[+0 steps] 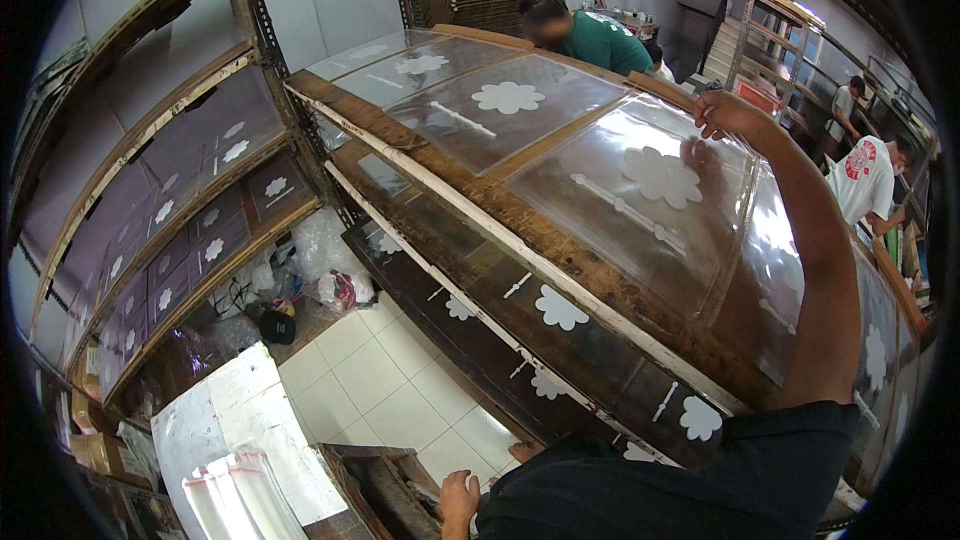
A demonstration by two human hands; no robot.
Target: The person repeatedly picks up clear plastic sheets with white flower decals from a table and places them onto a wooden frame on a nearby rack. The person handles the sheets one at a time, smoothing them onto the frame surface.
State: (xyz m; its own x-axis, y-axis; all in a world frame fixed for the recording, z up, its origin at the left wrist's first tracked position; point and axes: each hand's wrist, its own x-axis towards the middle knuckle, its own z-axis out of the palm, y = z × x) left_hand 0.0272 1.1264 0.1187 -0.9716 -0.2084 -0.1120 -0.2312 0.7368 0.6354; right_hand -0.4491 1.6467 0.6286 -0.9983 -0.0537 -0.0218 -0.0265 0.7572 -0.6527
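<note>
My right arm stretches across the slanted wooden rack shelf. At the far edge my right hand [724, 114] is closed, its fingertips pinched at the corner of a clear plastic sheet [560, 175] that bears a white flower shape [662, 178] and a white bar shape [628, 210]. A second clear sheet [435, 130] with a similar flower [507, 97] and bar lies beside it to the left. Low down, my left hand [460, 498] hangs by a brown wooden trough [375, 480]; its fingers are partly hidden, and what they hold, if anything, does not show.
Lower shelves [610, 380] carry more flower-marked sheets. Another rack [190, 210] stands left. Clear plastic sleeves [245, 495] lie on a white-topped surface [220, 410]. A person in green [605, 40] bends beyond the shelf; a person in white [862, 180] stands at right.
</note>
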